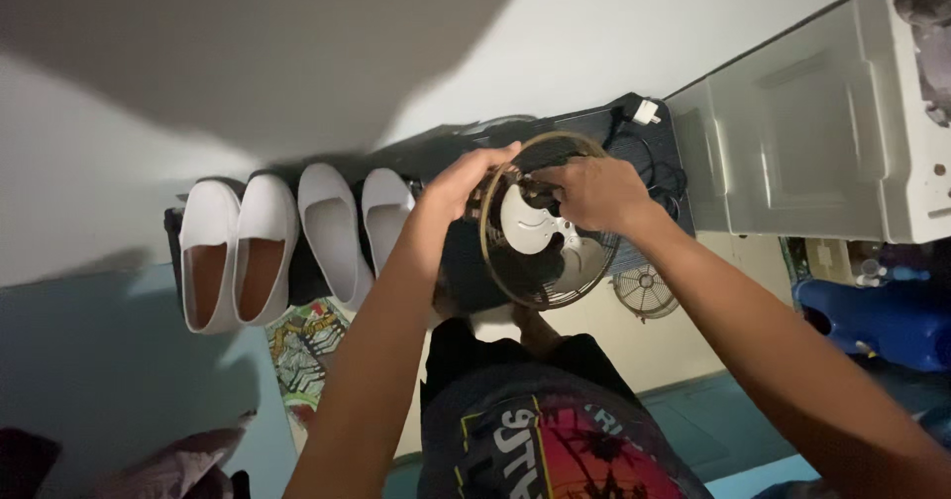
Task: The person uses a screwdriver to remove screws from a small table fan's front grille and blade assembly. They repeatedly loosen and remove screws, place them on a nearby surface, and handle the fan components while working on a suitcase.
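A person holds a small round wire-caged fan with pale blades [543,226] up in front of the chest. The left hand [466,182] curls its fingers around the cage rim; the right hand [594,192] pinches closed at the hub. White slip-on shoes [297,241] line up beyond.

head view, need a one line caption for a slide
Both hands, left hand and right hand, hold a small fan by its wire guard, beside four white slip-on shoes along a wall.

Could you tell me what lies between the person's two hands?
In the head view, the small fan with its round wire guard lies between the left hand and the right hand; both hands grip it.
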